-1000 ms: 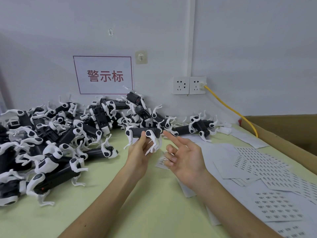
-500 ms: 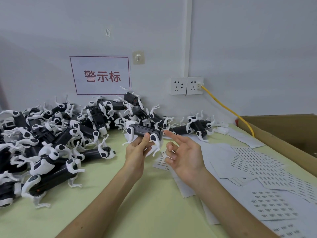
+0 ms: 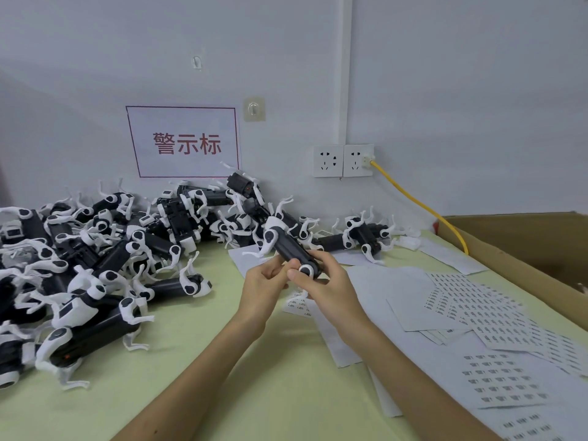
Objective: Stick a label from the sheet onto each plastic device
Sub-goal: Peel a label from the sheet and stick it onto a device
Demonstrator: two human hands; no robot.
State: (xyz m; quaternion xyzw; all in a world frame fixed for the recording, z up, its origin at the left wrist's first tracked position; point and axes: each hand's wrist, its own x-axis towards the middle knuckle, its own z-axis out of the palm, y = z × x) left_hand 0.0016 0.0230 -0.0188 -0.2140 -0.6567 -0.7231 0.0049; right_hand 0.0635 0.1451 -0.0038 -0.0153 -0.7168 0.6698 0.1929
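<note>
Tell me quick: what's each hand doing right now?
Left hand: closed, holding the black-and-white plastic device.
Right hand: closed on the same device's near end.

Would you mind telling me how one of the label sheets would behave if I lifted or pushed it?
Probably floppy and light: the label sheets are thin paper lying flat. Pushed, one would likely slide and drag neighbours, since they overlap loosely on the table.

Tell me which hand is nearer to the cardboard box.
Right. The right hand grips the black-and-white device on the side facing the cardboard box, with label sheets between them; the left hand holds the same device on its far side, toward the pile.
</note>
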